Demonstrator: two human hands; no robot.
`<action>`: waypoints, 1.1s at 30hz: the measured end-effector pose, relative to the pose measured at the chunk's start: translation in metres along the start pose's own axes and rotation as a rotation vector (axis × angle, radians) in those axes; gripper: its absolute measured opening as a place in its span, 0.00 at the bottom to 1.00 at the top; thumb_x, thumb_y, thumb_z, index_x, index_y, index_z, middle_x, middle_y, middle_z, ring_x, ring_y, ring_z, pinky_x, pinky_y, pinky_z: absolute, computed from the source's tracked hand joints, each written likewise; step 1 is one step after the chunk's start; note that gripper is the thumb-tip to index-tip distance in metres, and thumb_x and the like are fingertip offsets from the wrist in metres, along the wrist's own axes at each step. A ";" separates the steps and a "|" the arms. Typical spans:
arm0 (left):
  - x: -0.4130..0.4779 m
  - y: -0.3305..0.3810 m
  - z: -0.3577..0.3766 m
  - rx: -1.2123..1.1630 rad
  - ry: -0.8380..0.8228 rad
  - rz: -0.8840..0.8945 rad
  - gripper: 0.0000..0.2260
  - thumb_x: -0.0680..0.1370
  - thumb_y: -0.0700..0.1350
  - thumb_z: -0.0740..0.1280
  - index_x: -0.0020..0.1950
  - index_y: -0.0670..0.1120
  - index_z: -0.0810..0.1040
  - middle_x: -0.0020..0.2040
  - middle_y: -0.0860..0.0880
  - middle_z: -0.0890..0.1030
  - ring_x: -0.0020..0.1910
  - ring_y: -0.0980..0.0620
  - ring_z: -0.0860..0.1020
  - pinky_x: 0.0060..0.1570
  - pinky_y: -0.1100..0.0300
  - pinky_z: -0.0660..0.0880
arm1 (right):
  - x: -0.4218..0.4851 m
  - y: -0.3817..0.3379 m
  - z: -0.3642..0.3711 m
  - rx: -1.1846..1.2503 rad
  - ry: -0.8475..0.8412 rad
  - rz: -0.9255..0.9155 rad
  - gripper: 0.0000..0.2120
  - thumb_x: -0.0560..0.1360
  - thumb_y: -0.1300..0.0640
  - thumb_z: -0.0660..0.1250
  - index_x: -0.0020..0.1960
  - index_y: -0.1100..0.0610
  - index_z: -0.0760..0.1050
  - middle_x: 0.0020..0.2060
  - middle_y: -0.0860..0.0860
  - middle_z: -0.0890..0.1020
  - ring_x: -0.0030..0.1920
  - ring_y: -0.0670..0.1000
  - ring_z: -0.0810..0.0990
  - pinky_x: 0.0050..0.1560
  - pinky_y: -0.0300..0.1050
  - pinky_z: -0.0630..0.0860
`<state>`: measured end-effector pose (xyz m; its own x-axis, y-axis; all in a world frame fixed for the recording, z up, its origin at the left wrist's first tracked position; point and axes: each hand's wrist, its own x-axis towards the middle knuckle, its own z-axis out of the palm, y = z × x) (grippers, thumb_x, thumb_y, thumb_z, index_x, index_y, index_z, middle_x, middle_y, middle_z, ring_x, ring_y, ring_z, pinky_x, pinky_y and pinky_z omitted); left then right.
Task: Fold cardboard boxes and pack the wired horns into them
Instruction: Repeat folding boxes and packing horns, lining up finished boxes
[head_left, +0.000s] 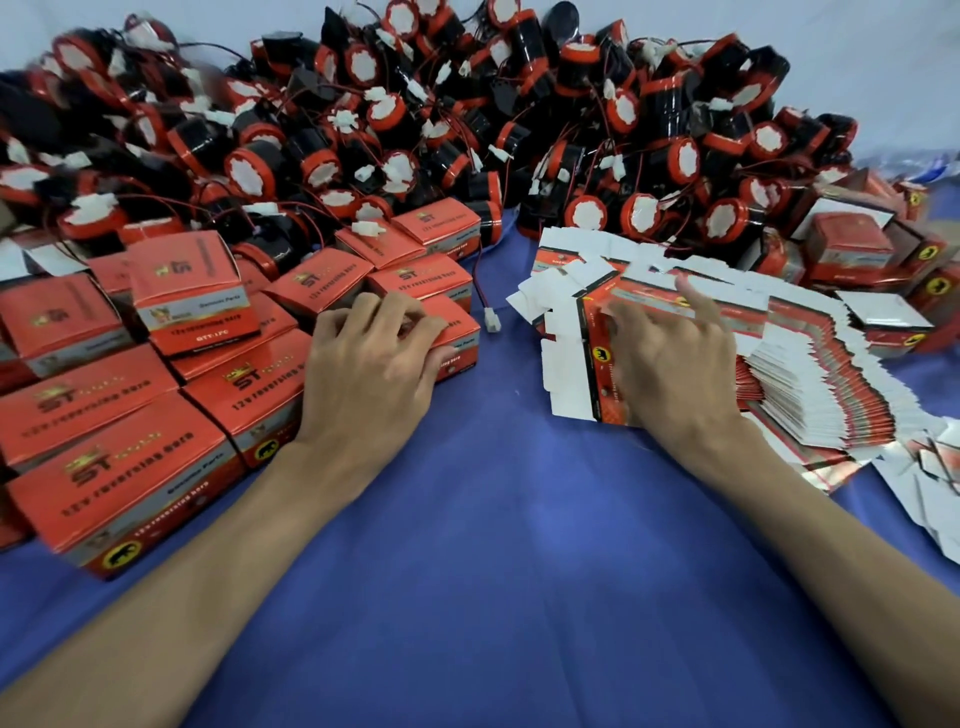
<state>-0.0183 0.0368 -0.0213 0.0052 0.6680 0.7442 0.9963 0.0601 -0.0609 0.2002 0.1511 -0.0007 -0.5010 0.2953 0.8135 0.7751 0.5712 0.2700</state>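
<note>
Head view: the right hand (670, 364) lay on top of the stack of flat box blanks (810, 395), fingers spread and fairly straight, the forefinger lifted, pinching nothing that could be seen. The left hand (374, 358) held a closed box (457, 332) at the near edge of the rows of closed boxes (119, 415), fingers curled over its top and the thumb at its near side.

The step in hand looked to be drawing off the top blank (597, 358). To do it well, the fingertips should drag that one sheet sideways until its white flaps clear the sheet beneath. The blanks lay fanned and slippery, so two might come away together.

The wired horns (415, 114), red and black with white connectors, lay heaped along the back of the blue cloth (493, 545), well apart from both hands. One loose connector (491, 319) lay between the hands.

The closed boxes hid whatever they held. An open-flapped box (192, 291) stood among them, and its inside could not be seen.
</note>
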 end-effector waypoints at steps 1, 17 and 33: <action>0.001 -0.001 0.000 -0.024 0.025 0.020 0.08 0.78 0.45 0.66 0.50 0.42 0.82 0.48 0.44 0.80 0.45 0.42 0.77 0.45 0.47 0.72 | 0.002 0.002 -0.002 0.102 0.146 -0.074 0.08 0.69 0.73 0.68 0.45 0.65 0.82 0.28 0.56 0.80 0.28 0.57 0.79 0.58 0.56 0.76; -0.009 0.033 -0.016 -0.855 0.012 -0.010 0.12 0.81 0.46 0.62 0.56 0.40 0.79 0.40 0.59 0.79 0.40 0.65 0.78 0.43 0.78 0.67 | 0.023 -0.039 -0.046 0.998 0.445 0.547 0.11 0.79 0.66 0.61 0.59 0.57 0.69 0.49 0.50 0.69 0.51 0.43 0.70 0.53 0.34 0.68; -0.009 0.036 -0.022 -1.351 -0.234 -0.231 0.27 0.77 0.61 0.64 0.68 0.44 0.72 0.59 0.47 0.79 0.60 0.49 0.78 0.58 0.54 0.74 | -0.001 -0.058 -0.039 0.983 -0.758 0.169 0.55 0.62 0.27 0.60 0.77 0.46 0.34 0.77 0.42 0.39 0.76 0.42 0.37 0.77 0.52 0.47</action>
<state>0.0192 0.0165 -0.0159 -0.0496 0.8565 0.5137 0.2827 -0.4813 0.8297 0.1708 0.0874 0.0028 -0.7715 0.6000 0.2115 0.4001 0.7161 -0.5720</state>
